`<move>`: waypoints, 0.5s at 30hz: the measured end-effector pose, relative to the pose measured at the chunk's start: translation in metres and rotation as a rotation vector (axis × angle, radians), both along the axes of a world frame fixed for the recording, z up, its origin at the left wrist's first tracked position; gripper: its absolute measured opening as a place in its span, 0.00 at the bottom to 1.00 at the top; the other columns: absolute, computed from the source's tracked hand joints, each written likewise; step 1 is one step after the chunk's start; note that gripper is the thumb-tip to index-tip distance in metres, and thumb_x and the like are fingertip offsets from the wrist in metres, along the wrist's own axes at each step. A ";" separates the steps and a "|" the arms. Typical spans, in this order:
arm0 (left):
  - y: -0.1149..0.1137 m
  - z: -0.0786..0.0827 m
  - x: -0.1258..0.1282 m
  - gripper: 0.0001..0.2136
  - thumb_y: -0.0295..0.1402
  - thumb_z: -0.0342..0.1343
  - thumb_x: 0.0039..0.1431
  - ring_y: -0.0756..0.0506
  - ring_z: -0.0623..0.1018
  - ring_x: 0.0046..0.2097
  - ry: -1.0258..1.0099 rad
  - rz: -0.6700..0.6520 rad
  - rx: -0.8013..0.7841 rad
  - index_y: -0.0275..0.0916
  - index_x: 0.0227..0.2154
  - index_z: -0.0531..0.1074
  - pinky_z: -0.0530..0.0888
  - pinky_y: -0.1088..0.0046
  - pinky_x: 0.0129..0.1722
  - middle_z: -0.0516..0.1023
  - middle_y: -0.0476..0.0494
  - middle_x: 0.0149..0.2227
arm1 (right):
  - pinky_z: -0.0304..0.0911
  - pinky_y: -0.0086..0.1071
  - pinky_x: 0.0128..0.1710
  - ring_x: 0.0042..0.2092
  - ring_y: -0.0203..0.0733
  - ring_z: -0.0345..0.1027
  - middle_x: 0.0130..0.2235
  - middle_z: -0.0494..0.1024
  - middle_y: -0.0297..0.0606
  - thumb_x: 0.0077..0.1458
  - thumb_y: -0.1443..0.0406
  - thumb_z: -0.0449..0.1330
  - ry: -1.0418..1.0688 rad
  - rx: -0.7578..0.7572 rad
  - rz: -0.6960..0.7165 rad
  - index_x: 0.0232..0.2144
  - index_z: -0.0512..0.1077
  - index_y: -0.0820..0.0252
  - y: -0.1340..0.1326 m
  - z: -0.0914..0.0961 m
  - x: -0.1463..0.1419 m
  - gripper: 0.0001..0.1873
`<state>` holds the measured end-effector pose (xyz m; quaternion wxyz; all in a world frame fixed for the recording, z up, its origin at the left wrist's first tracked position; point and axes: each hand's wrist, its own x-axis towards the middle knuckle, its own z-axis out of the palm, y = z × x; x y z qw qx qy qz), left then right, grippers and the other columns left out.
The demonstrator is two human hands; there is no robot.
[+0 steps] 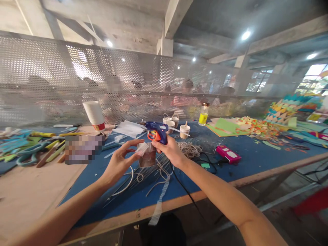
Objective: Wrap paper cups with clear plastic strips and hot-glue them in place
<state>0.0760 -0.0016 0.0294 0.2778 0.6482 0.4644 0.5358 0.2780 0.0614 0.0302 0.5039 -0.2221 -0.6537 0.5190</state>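
Note:
My right hand (172, 150) grips a dark blue glue gun (162, 129) with an orange trigger; its nozzle points left and its black cord (186, 191) drops over the table edge. Thumb and fingers of my left hand (122, 158) curl around a small whitish, translucent piece (142, 149), beside the glue gun. Directly behind and below that piece stands a brown cup-shaped container (148, 160); whether my fingers touch it is hard to see. Thin wires (135, 174) and pale cord (162, 167) lie under my hands.
Stacked paper cups (93, 114), white sheets (128, 129), small cups (184, 131), a yellow-labelled bottle (203, 116), coiled cord (190, 149), and a pink box (228, 154) surround the work spot. Scissors (30, 152) lie left. Green paper (225, 127) lies right. A perforated screen (143, 85) stands behind; people sit beyond it.

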 end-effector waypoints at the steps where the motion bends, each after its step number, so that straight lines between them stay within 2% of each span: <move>1: 0.000 0.000 -0.001 0.15 0.41 0.64 0.56 0.36 0.73 0.55 0.034 0.027 0.022 0.46 0.46 0.80 0.69 0.64 0.54 0.79 0.44 0.52 | 0.60 0.29 0.28 0.26 0.32 0.60 0.27 0.68 0.27 0.55 0.57 0.66 -0.001 0.005 0.010 0.39 0.69 0.57 0.000 0.000 0.000 0.14; 5: -0.002 0.002 -0.004 0.14 0.44 0.64 0.56 0.40 0.76 0.43 0.047 0.071 -0.014 0.46 0.43 0.82 0.70 0.69 0.42 0.81 0.46 0.41 | 0.61 0.30 0.28 0.26 0.32 0.60 0.28 0.69 0.28 0.55 0.57 0.66 -0.031 0.025 0.021 0.40 0.69 0.57 -0.002 0.000 0.000 0.15; 9: -0.002 0.002 -0.005 0.15 0.46 0.63 0.56 0.44 0.72 0.30 -0.051 -0.018 -0.090 0.43 0.40 0.81 0.68 0.71 0.31 0.77 0.48 0.28 | 0.61 0.30 0.28 0.26 0.32 0.60 0.28 0.70 0.28 0.55 0.57 0.66 -0.057 0.035 0.019 0.38 0.69 0.57 -0.006 0.003 0.000 0.14; 12: 0.002 -0.002 -0.007 0.13 0.47 0.61 0.58 0.46 0.70 0.27 -0.089 -0.082 -0.107 0.41 0.33 0.79 0.67 0.71 0.30 0.72 0.50 0.23 | 0.61 0.30 0.28 0.26 0.32 0.60 0.28 0.70 0.28 0.54 0.56 0.67 -0.067 0.023 0.012 0.37 0.70 0.57 -0.008 0.004 -0.001 0.14; 15: 0.004 -0.006 -0.009 0.13 0.45 0.60 0.60 0.46 0.71 0.28 -0.121 -0.129 -0.115 0.40 0.29 0.76 0.69 0.70 0.32 0.73 0.50 0.24 | 0.61 0.30 0.28 0.26 0.32 0.60 0.29 0.71 0.29 0.54 0.56 0.67 -0.082 0.019 0.003 0.37 0.70 0.58 -0.008 0.002 -0.003 0.15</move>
